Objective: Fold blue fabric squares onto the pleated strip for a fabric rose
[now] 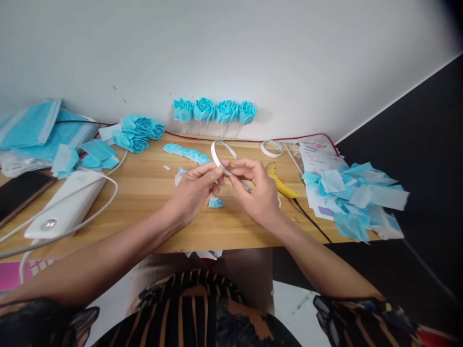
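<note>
Curving upward in a loop, a thin white strip (216, 155) is pinched at its lower end by the left hand (193, 190) and the right hand (258, 195).

A: What is being held?

B: A thin white band (218, 155), curling into an open hoop. It is standing on edge and arching up and away from the fingers.

A: Where is it sitting?

B: It is hanging over the middle of the bench (144, 193), clear of the wood. The left hand (195, 190) is pinching its near left side between thumb and forefinger. The right hand (255, 190) is gripping the lower run just beside that.

A: Surface?

B: The outer face is showing plain white, and the inner face is looking greyer along the far curve. A grey tip is poking out past the right fingers; cannot tell if it is the band's end.
</note>
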The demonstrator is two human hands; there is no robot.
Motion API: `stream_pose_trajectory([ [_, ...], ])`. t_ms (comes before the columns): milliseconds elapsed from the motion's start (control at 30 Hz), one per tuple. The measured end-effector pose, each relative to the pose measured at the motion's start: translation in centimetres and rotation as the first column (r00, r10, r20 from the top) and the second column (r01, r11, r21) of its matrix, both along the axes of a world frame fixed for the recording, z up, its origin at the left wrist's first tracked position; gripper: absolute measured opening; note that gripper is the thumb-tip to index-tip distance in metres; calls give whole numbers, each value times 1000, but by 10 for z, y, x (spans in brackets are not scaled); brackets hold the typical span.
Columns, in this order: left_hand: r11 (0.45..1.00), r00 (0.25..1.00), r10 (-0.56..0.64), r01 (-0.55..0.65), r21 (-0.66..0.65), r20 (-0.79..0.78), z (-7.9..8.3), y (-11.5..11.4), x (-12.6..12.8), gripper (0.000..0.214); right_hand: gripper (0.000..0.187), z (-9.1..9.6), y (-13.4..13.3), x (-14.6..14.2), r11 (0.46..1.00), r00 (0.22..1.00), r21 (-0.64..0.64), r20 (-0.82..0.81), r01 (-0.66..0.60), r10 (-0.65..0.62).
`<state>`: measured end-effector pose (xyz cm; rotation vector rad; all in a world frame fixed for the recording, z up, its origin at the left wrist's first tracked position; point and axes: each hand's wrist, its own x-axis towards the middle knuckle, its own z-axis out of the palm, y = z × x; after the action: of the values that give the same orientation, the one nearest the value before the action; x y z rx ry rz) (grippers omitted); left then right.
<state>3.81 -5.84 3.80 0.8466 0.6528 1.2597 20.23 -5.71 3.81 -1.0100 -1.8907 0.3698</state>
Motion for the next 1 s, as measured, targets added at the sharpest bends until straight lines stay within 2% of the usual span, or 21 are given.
stream_pose_trajectory([
  [100, 999, 1000, 3, -3, 32, -6, 3, 2, -10, 16, 21, 2, 0, 17, 978, 984, 207, 176, -2, -35],
  [167, 998, 999, 3, -1, 63, -41, 3, 4, -19, 15, 19, 0, -1, 36, 964, 947, 265, 302, 26, -109],
  [200, 997, 998, 3, 2, 75, -65, 2, 6, -24, 15, 20, -3, -2, 46, 975, 913, 219, 388, 44, -128],
  [300, 995, 990, 23, -9, 96, -138, -4, 11, -37, 17, 25, -16, -7, 74, 994, 732, -12, 678, 104, -69],
  [367, 994, 982, 46, -27, 102, -184, -9, 15, -43, 20, 28, -25, -12, 85, 986, 634, -56, 771, 156, -57],
  [467, 993, 967, 59, -31, 116, -247, -16, 19, -47, 26, 33, -34, -19, 89, 979, 576, -60, 815, 195, -64],
  [633, 986, 947, 42, 11, 164, -317, -19, 21, -50, 30, 40, -35, -19, 83, 968, 507, -67, 859, 242, -67],
  [700, 986, 947, 49, 5, 167, -318, -18, 21, -50, 30, 40, -34, -15, 83, 964, 539, -97, 841, 249, -54],
  [733, 987, 948, 53, -1, 162, -315, -18, 20, -50, 30, 41, -32, -12, 85, 956, 580, -127, 813, 265, -52],
  [833, 989, 948, 55, -9, 146, -313, -19, 19, -52, 30, 50, -19, -8, 91, 891, 792, -330, 608, 310, -51],
  [867, 990, 949, 55, -11, 141, -312, -20, 19, -52, 30, 55, -13, -8, 92, 856, 873, -437, 488, 274, -30],
  [933, 991, 950, 58, -17, 135, -308, -24, 19, -53, 30, 65, 2, -9, 92, 766, 979, -638, 197, 82, 59],
  [1000, 992, 947, 53, -13, 128, -317, -26, 19, -54, 31, 71, 16, -12, 88, 639, 987, -760, -15, -117, 163],
])
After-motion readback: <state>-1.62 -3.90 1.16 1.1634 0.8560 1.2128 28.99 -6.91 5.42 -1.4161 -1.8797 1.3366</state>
